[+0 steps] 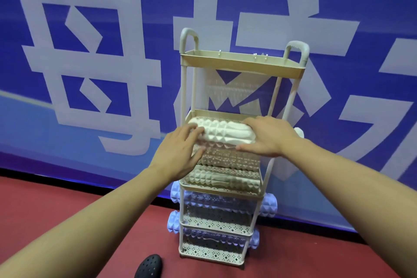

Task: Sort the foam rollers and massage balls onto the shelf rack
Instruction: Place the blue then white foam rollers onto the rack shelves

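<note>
Head view. Rack: tall cream plastic shelf rack [226, 188] with perforated tiers and two looped handles, set on red floor [67, 210] against blue banner with large pale characters [90, 52]. Top tier [239, 66] bare of rollers as far as visible.

Second tier from top: white ridged foam roller [222, 131] lying crosswise on top of a stack, further pale rollers [222, 179] beneath it, seen partly through the mesh front. Left hand [178, 153] at the left end of the white roller, fingers laid over it and thumb low against the stack. Right hand [266, 134] spread flat over the right end, thumb along the front. Both hands on the one roller, set apart, pressing or steadying rather than clamped.

Lower tiers: lavender knobbed foam rollers [268, 205] with ends poking past the rack sides on both left and right. Massage balls not identifiable anywhere. Black perforated shoe [150, 266] at bottom edge.

Judgement: roller being seated on the pile. Risks: round roller on round rollers, likely to roll forward off the low tier lip once released; pile already high. Push too firm toward the banner could tip or slide the light rack. Overhanging lavender ends liable to be knocked by an arm.
</note>
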